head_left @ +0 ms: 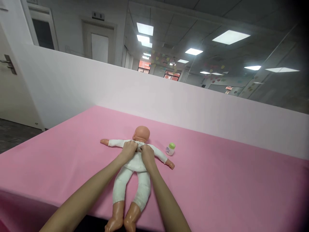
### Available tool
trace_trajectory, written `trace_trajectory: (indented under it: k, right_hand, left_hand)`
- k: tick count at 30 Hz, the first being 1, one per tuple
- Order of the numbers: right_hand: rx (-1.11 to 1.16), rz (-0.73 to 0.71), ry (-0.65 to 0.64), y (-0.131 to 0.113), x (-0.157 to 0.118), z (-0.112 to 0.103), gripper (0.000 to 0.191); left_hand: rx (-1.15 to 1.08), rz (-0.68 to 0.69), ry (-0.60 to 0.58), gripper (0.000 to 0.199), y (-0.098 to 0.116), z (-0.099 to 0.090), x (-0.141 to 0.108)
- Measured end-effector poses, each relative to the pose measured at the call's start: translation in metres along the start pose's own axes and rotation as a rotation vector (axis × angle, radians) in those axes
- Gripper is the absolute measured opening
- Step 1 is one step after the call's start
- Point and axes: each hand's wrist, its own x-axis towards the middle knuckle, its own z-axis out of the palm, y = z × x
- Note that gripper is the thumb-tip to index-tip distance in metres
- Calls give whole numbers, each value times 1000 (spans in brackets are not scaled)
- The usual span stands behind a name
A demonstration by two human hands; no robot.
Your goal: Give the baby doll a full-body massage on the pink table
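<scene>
Doll (142, 134), on its back mid-table on the pink tablecloth (217, 180), head toward the far edge, feet at the near edge. White suit (123, 185) on: arms and legs covered; head, hands and feet bare. Chest closure hidden, state cannot be told. Left hand (128, 151) and right hand (147, 156) nearly meeting at the chest, fingers (133, 145) together, pinching the suit's front. Bottle (170, 149), green cap, upright, near the doll's arm on the right of view.
</scene>
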Motion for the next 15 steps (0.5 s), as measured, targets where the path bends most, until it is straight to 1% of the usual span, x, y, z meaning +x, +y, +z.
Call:
trace_trajectory:
  k: [3, 6, 9, 12, 15]
  right_hand:
    - [-25, 23, -19, 0, 6, 3, 30]
    - [-24, 24, -21, 2, 5, 0, 31]
    - [3, 0, -8, 4, -3, -9, 28]
    - [87, -50, 47, 6, -16, -20, 20]
    - [152, -86, 79, 6, -27, -25, 18]
  left_hand:
    - [60, -16, -26, 26, 7, 1, 7]
    - [74, -17, -26, 27, 12, -3, 8]
    - [76, -10, -14, 25, 9, -10, 2]
    - [61, 15, 20, 24, 4, -16, -9]
    - [-35, 25, 45, 20, 3, -15, -18]
